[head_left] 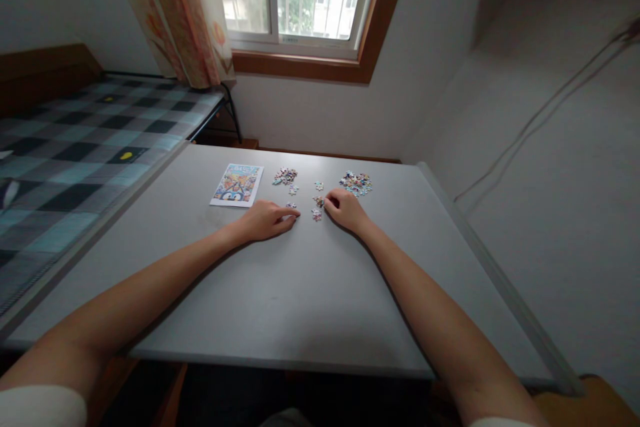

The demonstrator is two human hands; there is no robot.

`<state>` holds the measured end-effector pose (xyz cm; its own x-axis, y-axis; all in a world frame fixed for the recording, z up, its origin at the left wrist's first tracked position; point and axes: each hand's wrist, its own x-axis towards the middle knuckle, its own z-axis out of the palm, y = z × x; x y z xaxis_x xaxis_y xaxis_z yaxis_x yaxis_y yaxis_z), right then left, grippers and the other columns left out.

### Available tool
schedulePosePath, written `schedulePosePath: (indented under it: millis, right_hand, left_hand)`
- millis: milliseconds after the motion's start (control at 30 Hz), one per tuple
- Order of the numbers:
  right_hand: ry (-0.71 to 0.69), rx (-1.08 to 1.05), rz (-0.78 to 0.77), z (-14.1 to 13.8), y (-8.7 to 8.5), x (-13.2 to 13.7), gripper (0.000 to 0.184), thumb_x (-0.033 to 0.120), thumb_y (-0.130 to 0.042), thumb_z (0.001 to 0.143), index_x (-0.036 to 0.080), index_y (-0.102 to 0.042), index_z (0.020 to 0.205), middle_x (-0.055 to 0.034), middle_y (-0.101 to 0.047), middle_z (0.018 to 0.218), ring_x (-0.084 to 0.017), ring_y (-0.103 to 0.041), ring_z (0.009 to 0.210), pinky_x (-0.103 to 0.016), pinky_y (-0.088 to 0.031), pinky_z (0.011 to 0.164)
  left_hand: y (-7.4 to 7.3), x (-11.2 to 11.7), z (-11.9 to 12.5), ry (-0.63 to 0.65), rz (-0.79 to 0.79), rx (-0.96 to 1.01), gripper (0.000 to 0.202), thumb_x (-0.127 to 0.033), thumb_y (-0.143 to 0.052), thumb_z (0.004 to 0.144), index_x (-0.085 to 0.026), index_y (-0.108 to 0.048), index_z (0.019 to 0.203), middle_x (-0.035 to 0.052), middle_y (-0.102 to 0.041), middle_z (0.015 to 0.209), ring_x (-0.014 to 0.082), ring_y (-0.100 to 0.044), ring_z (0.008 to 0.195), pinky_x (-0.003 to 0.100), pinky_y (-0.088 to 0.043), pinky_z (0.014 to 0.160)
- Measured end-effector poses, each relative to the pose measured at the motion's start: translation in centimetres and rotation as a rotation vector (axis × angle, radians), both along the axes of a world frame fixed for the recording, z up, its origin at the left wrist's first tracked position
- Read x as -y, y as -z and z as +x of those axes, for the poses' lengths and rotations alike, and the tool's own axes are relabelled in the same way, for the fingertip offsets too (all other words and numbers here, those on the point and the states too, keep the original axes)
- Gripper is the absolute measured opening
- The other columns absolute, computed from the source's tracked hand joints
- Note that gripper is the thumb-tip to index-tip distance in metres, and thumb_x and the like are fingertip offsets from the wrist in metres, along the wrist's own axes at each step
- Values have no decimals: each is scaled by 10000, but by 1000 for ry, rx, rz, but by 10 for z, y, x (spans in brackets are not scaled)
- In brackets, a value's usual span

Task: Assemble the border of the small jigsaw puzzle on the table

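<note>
My left hand rests on the table, fingers stretched forward and holding nothing that I can see. Just beyond its fingertips lies a small cluster of puzzle pieces. Across from it, my right hand has thumb and forefinger pinched at the edge of a joined puzzle cluster; the exact piece is partly hidden by the fingers. Other little clusters lie close by: a pinkish one nearer me, a pale one farther off, and another to the left.
Loose puzzle pieces form a left pile and a larger right pile. A printed picture sheet with a penguin lies left of them on the white table. A checked bed adjoins the left; a wall stands right.
</note>
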<state>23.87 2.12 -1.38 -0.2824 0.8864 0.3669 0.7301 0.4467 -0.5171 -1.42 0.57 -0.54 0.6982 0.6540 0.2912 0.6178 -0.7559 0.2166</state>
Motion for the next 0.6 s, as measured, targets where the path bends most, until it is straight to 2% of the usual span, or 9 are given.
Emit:
schedulePosePath:
  millis: [200,600]
  right_hand:
    - [-42,11,9,1,1,0,235,230,-508,816,190,-500,585,-4,-499,608,-138,-453,619,-274,-330,634]
    - [-96,37,4,1,-2,2,206,188,-519,769,194,-511,563,-7,-516,593,-144,-453,619,-274,-335,644]
  left_hand:
    - [0,0,0,5,-9,16,303,-328,-495,915,-237,-735,1076,10,-669,571,118,-586,489,206,-352,530]
    - [-1,0,0,13,2,26,305,-325,-492,909,-234,-734,1072,12,-670,576,118,-586,497,205,-359,535]
